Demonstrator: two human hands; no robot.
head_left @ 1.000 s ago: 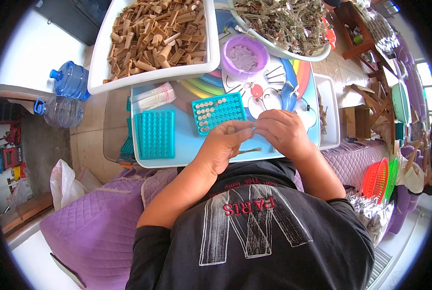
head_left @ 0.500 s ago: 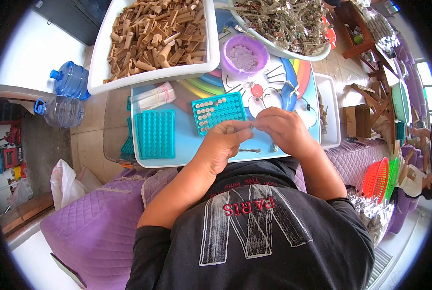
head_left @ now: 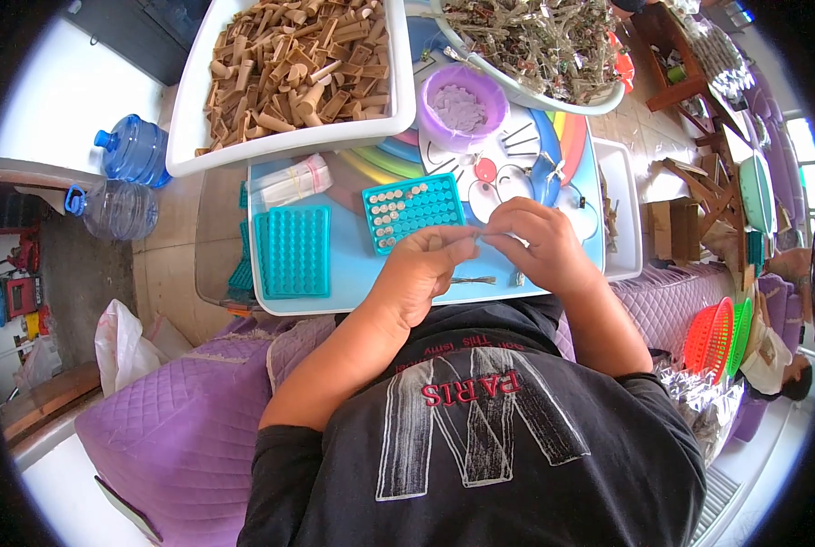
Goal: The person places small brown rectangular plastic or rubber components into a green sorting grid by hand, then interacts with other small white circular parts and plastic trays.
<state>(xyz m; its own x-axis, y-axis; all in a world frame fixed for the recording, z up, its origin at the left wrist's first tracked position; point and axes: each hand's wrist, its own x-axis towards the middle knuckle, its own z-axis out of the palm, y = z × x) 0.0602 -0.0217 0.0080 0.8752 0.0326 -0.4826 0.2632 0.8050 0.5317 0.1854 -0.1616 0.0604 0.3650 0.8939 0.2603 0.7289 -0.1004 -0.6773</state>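
Note:
Over the near part of the table, my left hand (head_left: 426, 266) and my right hand (head_left: 540, 244) meet at the fingertips. Both are closed in a pinch, and whatever small thing lies between them is too tiny to make out. Just beyond my left hand sits a teal tray (head_left: 439, 217) with rows of round pockets. Several small silvery round pieces (head_left: 389, 207) fill part of its left side and far row. A bundle of thin wires (head_left: 473, 280) lies on the table below my hands, with a small clear piece (head_left: 519, 279) near my right wrist.
Stacked teal trays (head_left: 293, 252) and a clear plastic bag (head_left: 291, 180) lie to the left. At the back are a white bin (head_left: 289, 144) of brown pieces, a purple bowl (head_left: 463, 139) of pale flakes and a tub (head_left: 553, 102) of clear wired parts. Another person (head_left: 772, 342) is at far right.
My right hand's fingers have shifted slightly, while the pinch stays at about the same spot. The person at far right has moved a little. The trays and bins are unchanged.

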